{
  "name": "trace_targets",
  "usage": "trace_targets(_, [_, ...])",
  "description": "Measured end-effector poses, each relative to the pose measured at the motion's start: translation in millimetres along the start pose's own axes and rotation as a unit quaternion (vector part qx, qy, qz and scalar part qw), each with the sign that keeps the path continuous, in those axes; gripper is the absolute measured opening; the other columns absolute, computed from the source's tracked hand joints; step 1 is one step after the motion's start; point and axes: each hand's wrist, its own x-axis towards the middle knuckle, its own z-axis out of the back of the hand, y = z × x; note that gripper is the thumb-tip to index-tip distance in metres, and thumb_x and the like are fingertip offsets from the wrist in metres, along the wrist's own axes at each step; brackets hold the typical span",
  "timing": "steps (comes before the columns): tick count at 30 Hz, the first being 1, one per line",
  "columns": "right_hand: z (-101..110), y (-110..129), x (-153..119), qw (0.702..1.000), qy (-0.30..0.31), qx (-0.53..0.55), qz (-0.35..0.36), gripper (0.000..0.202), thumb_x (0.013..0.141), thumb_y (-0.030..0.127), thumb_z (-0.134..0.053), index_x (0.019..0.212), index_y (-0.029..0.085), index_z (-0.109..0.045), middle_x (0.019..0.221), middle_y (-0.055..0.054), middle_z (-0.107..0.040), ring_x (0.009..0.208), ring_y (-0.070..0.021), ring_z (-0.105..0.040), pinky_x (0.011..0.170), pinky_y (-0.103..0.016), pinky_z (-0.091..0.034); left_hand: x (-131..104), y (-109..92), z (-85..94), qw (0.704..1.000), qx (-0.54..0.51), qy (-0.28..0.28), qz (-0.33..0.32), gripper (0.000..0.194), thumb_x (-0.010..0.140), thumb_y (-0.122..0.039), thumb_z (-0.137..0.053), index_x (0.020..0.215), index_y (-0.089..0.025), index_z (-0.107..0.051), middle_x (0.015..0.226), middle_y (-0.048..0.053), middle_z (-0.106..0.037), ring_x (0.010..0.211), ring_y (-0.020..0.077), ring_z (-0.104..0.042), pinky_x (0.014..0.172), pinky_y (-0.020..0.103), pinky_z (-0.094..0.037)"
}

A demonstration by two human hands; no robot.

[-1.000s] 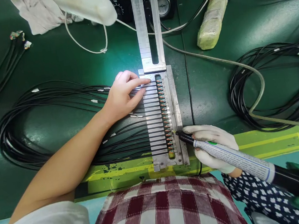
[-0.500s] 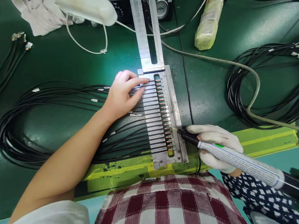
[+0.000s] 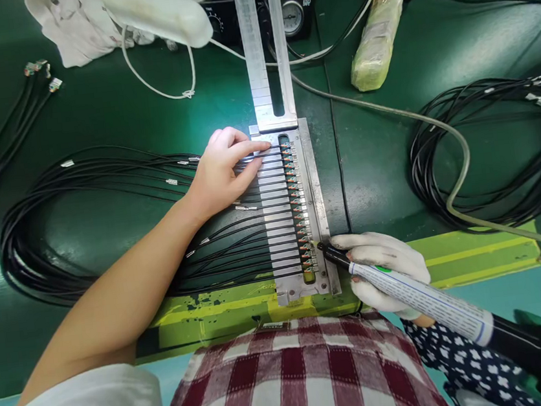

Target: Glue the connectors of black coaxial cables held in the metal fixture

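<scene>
My bare left hand rests at the upper left of a metal fixture. Its index finger and thumb are stretched out and apart, the fingertips lying by the topmost black cables; the other fingers are partly hidden. Those cables lie side by side across the plate, their small wired connectors in a column over the slot. In a white glove, my right hand is wrapped round a black glue syringe with a printed label. Its fine tip points at the connectors near the slot's lower end.
Looped cables lie left, and another coil lies right. Behind the fixture stand a black dispenser box and a white lamp. A taped block and a pale hose are at right; a glove lies back left.
My right hand and the syringe have shifted left and toward me, so the tip sits lower along the connector column. My left hand stays in place.
</scene>
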Motion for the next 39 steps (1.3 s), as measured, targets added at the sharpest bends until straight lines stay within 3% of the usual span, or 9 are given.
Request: trace_targets(39, [1.2,0.9,3.0,1.0,0.002,-0.005,0.005,0.018,0.088,0.019,-0.067,0.106,0.018,-0.065,0.105,-0.013,-0.076,0.088,-0.0259,-0.076,0.069,-0.034,-0.064,-0.7,2.8,-1.6,1.0,-0.002,-0.012,-0.015,0.032,0.095,-0.031,-0.054,0.12,-0.023,-0.072,0.1,0.007,-0.06,0.1,0.0246,-0.056,0.093,0.043,-0.045])
